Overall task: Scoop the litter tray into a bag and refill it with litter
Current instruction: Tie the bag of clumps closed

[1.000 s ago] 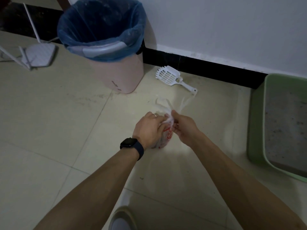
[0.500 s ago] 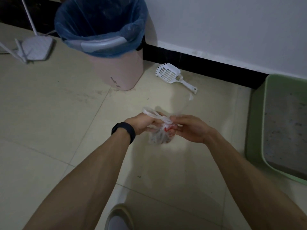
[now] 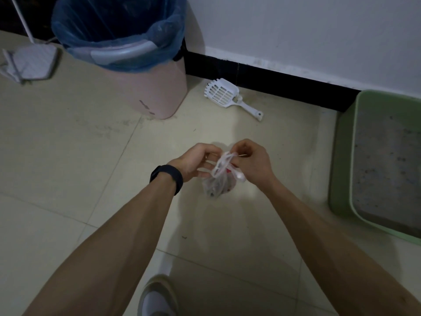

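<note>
A small clear plastic bag [image 3: 217, 184] with red print and dark clumps inside hangs above the floor tiles. My left hand [image 3: 193, 161] and my right hand [image 3: 251, 164] both pinch its twisted white handles, which loop between them. The green litter tray [image 3: 341, 160] with grey litter stands at the right edge against the wall. A white slotted scoop [image 3: 224, 94] lies on the floor by the black skirting, beyond my hands.
A pink bin [image 3: 157, 90] lined with a blue bag stands at the back left. A grey mop head [image 3: 32, 61] with a white pole lies further left. My shoe [image 3: 157, 297] shows at the bottom edge.
The bag has come up off the floor and now hangs between my hands. My hands have moved apart a little, and the handles are looped between them.
</note>
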Demonstrator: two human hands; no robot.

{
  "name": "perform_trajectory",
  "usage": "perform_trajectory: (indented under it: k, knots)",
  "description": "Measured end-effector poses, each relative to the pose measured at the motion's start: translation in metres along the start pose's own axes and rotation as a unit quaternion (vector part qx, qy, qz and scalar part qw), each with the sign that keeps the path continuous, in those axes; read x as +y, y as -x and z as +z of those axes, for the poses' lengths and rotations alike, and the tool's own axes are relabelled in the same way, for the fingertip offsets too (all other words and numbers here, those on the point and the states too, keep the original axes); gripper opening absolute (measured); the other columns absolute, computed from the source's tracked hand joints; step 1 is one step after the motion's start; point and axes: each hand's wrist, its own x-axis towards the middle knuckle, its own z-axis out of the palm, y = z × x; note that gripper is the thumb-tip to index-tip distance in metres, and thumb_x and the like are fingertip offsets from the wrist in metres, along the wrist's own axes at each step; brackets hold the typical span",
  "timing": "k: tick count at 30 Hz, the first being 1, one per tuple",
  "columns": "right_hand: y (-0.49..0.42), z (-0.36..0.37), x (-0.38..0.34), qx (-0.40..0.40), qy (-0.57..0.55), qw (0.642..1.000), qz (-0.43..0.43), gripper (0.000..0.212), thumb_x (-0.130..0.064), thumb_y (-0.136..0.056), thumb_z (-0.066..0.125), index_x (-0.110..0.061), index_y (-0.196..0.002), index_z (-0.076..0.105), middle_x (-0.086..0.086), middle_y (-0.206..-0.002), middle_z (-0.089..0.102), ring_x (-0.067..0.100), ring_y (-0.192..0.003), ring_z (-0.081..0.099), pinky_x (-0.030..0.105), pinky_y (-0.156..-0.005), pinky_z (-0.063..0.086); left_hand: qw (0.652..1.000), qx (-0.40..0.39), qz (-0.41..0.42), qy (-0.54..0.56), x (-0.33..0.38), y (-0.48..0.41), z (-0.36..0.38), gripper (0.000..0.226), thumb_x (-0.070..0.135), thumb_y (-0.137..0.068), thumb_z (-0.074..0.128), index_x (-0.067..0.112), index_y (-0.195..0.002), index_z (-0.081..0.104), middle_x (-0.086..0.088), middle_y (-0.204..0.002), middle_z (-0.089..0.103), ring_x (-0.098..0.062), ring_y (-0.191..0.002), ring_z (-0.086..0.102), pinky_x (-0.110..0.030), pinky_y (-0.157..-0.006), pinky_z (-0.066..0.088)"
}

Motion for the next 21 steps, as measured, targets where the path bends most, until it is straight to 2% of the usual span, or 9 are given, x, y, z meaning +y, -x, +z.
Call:
perform_trajectory:
  k: [4,7,9,10,12,14,16,18,21]
  knots:
    - [0.002,0.001,0.006,-0.013,-0.064,0.998,0.017,0.025,0.008,-0.07,0.068,-0.017,-0.072,0.068,-0.005,-0.075,0.069,0.01,-0.073,0.065,0.024,-0.069,0.052,0.998,0.017,0.011,-0.059,-0.006,-0.002,0.002,0.022,0.034,-0.094,0.062,0.022,-0.112,0.069,0.005,-0.096,0.07,-0.012,-0.082,0.063,-0.025,-0.072,0.049]
    - [0.001,0.001,0.011,-0.051,-0.12,0.99,0.053,0.018,0.008,-0.075,0.07,-0.009,-0.076,0.072,0.0,-0.075,0.071,0.015,-0.071,0.066,0.027,-0.066,0.053,0.995,0.05,0.032,-0.077,-0.008,-0.001,-0.001,0.017,0.036,-0.09,0.069,0.023,-0.099,0.075,0.007,-0.089,0.07,-0.012,-0.081,0.061,-0.023,-0.073,0.047]
    - [0.001,0.0,0.013,-0.078,-0.165,0.979,0.087,0.002,-0.006,-0.082,0.074,-0.005,-0.082,0.075,0.006,-0.08,0.074,0.016,-0.075,0.07,0.027,-0.068,0.057,0.991,0.095,0.051,-0.082,-0.008,0.0,-0.003,0.01,0.03,-0.091,0.069,0.022,-0.092,0.075,0.007,-0.081,0.067,-0.012,-0.075,0.058,-0.022,-0.068,0.045]
    - [0.001,0.0,0.014,-0.087,-0.187,0.973,0.099,0.011,-0.015,-0.083,0.075,-0.003,-0.085,0.076,0.013,-0.086,0.075,0.019,-0.08,0.07,0.03,-0.072,0.058,0.988,0.112,0.063,-0.089,-0.008,-0.001,-0.003,0.009,0.026,-0.092,0.068,0.02,-0.092,0.074,0.007,-0.078,0.066,-0.011,-0.072,0.057,-0.019,-0.064,0.045]
    - [0.0,-0.001,0.015,-0.076,-0.201,0.97,0.113,0.018,-0.023,-0.084,0.075,-0.005,-0.087,0.076,0.018,-0.092,0.074,0.022,-0.083,0.069,0.031,-0.067,0.054,0.976,0.143,0.108,-0.128,-0.011,-0.002,-0.004,0.01,0.022,-0.093,0.067,0.014,-0.093,0.073,0.007,-0.08,0.067,-0.008,-0.068,0.059,-0.017,-0.062,0.047]
    - [0.001,-0.003,0.015,-0.042,-0.199,0.972,0.119,0.012,-0.02,-0.087,0.072,-0.01,-0.084,0.076,0.007,-0.083,0.074,0.014,-0.076,0.068,0.023,-0.061,0.049,0.942,0.186,0.163,-0.227,-0.016,-0.004,-0.007,0.012,0.025,-0.094,0.066,0.016,-0.091,0.073,0.007,-0.087,0.069,-0.011,-0.072,0.061,-0.023,-0.073,0.049]
    - [0.002,-0.01,0.02,-0.005,-0.193,0.972,0.136,0.011,-0.019,-0.087,0.071,-0.01,-0.083,0.075,0.002,-0.076,0.072,0.01,-0.072,0.066,0.021,-0.063,0.049,0.898,0.208,0.185,-0.339,-0.022,-0.004,-0.012,0.013,0.03,-0.095,0.062,0.02,-0.09,0.071,0.006,-0.094,0.07,-0.015,-0.082,0.061,-0.027,-0.08,0.048]
    - [0.004,-0.021,0.029,0.033,-0.189,0.97,0.146,0.015,-0.018,-0.087,0.071,-0.004,-0.081,0.073,0.006,-0.072,0.068,0.014,-0.071,0.061,0.024,-0.067,0.048,0.862,0.21,0.184,-0.423,-0.03,-0.005,-0.016,0.016,0.035,-0.096,0.059,0.023,-0.092,0.069,0.006,-0.095,0.067,-0.017,-0.088,0.059,-0.031,-0.08,0.048]
    - [0.01,-0.03,0.039,0.072,-0.184,0.968,0.156,0.019,-0.016,-0.087,0.071,-0.002,-0.075,0.071,0.008,-0.065,0.063,0.017,-0.067,0.055,0.027,-0.069,0.048,0.829,0.204,0.168,-0.492,-0.035,-0.004,-0.016,0.018,0.039,-0.097,0.054,0.026,-0.094,0.066,0.009,-0.09,0.058,-0.018,-0.086,0.057,-0.034,-0.076,0.049]
